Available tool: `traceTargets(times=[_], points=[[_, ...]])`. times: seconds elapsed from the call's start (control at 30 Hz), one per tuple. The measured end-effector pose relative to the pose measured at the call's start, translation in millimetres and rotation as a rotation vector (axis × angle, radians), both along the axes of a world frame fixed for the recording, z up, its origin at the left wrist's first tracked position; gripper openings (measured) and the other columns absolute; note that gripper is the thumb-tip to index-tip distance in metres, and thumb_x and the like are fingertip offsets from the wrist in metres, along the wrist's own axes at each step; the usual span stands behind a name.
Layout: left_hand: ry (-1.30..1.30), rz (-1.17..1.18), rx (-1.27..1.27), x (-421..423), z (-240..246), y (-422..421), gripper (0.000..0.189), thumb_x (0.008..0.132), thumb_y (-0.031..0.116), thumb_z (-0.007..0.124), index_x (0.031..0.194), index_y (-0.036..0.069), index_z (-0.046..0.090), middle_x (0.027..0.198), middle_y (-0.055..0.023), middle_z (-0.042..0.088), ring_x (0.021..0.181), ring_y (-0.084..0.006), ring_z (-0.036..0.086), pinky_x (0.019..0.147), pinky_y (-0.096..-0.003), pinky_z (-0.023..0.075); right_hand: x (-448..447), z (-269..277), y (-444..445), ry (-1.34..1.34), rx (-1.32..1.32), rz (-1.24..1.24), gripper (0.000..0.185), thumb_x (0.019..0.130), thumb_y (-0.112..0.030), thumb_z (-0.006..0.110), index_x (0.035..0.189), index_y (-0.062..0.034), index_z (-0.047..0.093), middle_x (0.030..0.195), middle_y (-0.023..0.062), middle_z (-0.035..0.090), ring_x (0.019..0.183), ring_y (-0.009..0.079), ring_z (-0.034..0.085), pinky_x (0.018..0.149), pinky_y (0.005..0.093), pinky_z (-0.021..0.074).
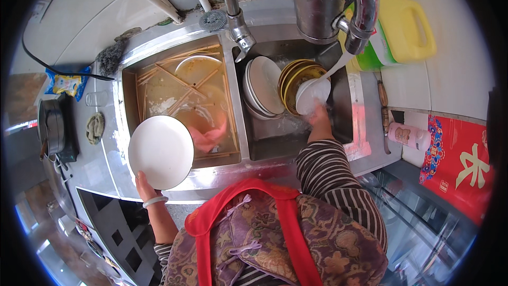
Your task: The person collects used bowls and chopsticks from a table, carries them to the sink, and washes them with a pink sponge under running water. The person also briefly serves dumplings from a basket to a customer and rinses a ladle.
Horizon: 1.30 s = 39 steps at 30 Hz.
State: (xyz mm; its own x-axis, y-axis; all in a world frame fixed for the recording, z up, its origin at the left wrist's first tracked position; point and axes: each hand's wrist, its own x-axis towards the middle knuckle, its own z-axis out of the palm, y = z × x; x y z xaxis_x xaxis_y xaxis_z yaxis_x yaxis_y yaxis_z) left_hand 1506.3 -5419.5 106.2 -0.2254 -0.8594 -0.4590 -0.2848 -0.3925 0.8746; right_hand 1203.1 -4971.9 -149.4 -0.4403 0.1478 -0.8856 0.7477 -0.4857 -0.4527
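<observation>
My left hand grips the lower rim of a white plate, held over the front left corner of the left sink basin. My right hand is in the right basin, on a small white bowl under water running from the faucet; its fingers are partly hidden by water. Left of that bowl, yellow-brown bowls lean in a row beside tilted white plates. Cloudy water fills the left basin, with wooden chopsticks, a white dish and a pink cloth in it.
A metal divider separates the basins. A second spout stands behind it. Yellow jug, knife and pink bottle are at the right; glass, rag and pot at the left.
</observation>
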Motion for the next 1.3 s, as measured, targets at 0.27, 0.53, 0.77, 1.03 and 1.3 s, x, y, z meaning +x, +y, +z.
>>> traceTargets(times=[0.27, 0.53, 0.77, 1.03, 1.3], points=[[0.068, 0.002, -0.04, 10, -13, -15, 0.043, 0.085, 0.031, 0.051, 0.117, 0.002, 0.043, 0.105, -0.0115, 0.054, 0.09, -0.0244, 0.057, 0.072, -0.0358, 0.0494, 2, -21, -16, 0.102, -0.106, -0.078, 0.046, 0.085, -0.027, 0.056, 0.125, -0.0122, 0.04, 0.118, 0.0101, 0.051, 0.103, 0.0314, 0.053, 0.078, 0.0502, 0.0455], [0.102, 0.027, -0.032, 3, 0, -2, 0.041, 0.087, 0.028, 0.048, 0.118, 0.001, 0.044, 0.1, -0.0105, 0.054, 0.086, -0.02, 0.056, 0.068, -0.0304, 0.0471, -17, 67, -28, -0.025, 0.137, 0.287, 0.048, 0.081, -0.037, 0.056, 0.115, -0.0046, 0.049, 0.096, 0.0148, 0.061, 0.07, 0.0305, 0.063, 0.056, 0.039, 0.0507], [0.08, 0.03, -0.013, 3, 4, 8, 0.04, 0.087, 0.028, 0.047, 0.117, 0.002, 0.044, 0.091, -0.0073, 0.055, 0.071, -0.0151, 0.055, 0.054, -0.0246, 0.0438, -3, 200, -108, 0.742, 0.768, 1.185, 0.024, 0.079, -0.025, 0.054, 0.08, -0.001, 0.056, 0.069, 0.0169, 0.057, 0.067, 0.0304, 0.058, 0.062, 0.0388, 0.045], [0.123, -0.122, -0.406, -4, 19, 5, 0.026, 0.089, 0.022, 0.048, 0.103, 0.001, 0.051, 0.081, -0.0051, 0.055, 0.07, -0.0107, 0.05, 0.059, -0.0242, 0.0413, -18, 257, -248, 1.376, 0.738, 0.897, 0.02, 0.081, -0.021, 0.055, 0.09, -0.003, 0.056, 0.088, 0.0157, 0.056, 0.077, 0.0325, 0.056, 0.07, 0.0385, 0.0446], [0.148, -0.41, -0.498, -38, 36, 16, 0.024, 0.092, 0.022, 0.046, 0.099, -0.001, 0.051, 0.085, -0.0048, 0.056, 0.075, -0.0126, 0.052, 0.065, -0.0261, 0.0429, 97, 221, -231, 0.622, -0.187, 1.125, 0.049, 0.082, -0.026, 0.058, 0.124, -0.004, 0.044, 0.107, 0.0128, 0.055, 0.091, 0.0185, 0.055, 0.076, 0.0341, 0.0467]])
